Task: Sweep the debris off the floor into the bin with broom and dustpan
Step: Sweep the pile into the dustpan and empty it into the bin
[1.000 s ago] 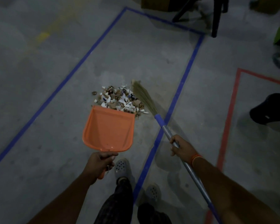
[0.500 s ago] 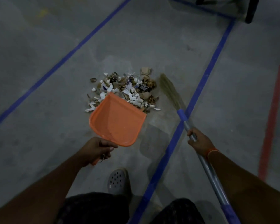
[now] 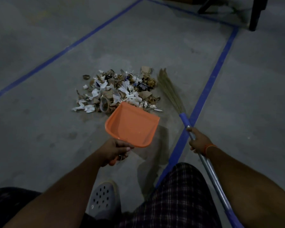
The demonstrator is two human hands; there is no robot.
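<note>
My left hand grips the dustpan, right hand the broom; I seat the lip flat against the debris at frame centre, then sweep leftward

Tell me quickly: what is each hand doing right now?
Left hand: grips the orange dustpan by its handle.
Right hand: grips the broom by its metal shaft.

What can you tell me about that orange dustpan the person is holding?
The dustpan looks like smooth orange plastic: a wide, shallow scoop with raised side and back walls and a short handle. Its inside is empty. The left hand grips the handle, fingers curled round it. The pan is turned at an angle, its open front edge against the near side of the debris pile on the floor.
</note>
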